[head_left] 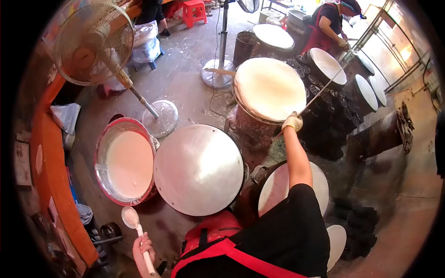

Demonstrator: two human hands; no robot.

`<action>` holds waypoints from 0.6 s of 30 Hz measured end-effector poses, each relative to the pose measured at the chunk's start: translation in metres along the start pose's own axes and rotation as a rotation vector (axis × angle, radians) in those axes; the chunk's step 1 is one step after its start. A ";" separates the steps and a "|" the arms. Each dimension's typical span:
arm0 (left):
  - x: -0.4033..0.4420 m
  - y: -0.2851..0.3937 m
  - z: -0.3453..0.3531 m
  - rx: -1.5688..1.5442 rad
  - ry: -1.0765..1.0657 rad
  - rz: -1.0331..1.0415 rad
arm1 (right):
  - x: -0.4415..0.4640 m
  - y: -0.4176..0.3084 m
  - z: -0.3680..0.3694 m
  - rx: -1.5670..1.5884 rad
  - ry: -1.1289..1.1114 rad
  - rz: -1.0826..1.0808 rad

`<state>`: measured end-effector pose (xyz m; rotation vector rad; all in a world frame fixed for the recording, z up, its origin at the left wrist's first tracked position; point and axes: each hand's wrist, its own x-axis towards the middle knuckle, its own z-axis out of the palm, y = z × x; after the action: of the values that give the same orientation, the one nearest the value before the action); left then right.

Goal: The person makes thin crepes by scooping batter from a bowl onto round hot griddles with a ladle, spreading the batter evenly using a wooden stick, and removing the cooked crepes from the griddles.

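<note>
My left hand is closed around the pale handle of a ladle, whose bowl carries some pinkish batter. Just beyond the ladle stands a red-rimmed bucket of pinkish batter. My right hand, in a pale glove, grips a long thin rod that slants up to the right. That hand is at the near right edge of a round griddle covered with a pale, thin sheet. Between bucket and griddle lies a bare, shiny round metal plate.
Two fans, one with a mesh cage, stand at the left and back. Beside my right arm is another round griddle. At the far right a co-worker bends over more round griddles. A red stool stands behind.
</note>
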<state>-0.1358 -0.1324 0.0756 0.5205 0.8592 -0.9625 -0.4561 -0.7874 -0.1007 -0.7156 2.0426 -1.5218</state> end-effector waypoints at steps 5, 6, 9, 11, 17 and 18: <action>-0.010 -0.001 -0.015 0.005 -0.066 -0.050 | -0.042 0.001 -0.023 0.013 0.120 -0.073; -0.012 -0.004 -0.017 0.024 -0.066 -0.059 | -0.064 0.008 -0.034 0.170 0.061 -0.182; 0.003 0.007 -0.050 0.139 -0.118 -0.121 | -0.165 0.018 -0.106 0.962 -0.852 0.540; 0.009 0.002 -0.060 0.304 -0.128 -0.121 | -0.276 0.046 -0.187 0.530 -1.221 0.059; 0.016 -0.019 -0.100 1.144 -0.240 0.116 | -0.520 0.010 -0.368 -0.364 -1.588 -0.641; 0.012 -0.027 -0.110 1.130 -0.249 0.116 | -0.535 0.001 -0.398 -0.335 -1.582 -0.666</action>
<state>-0.1993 -0.0719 0.0026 1.3525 -0.0219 -1.3246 -0.3218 -0.1496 0.0410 -1.9799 0.7701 -0.3364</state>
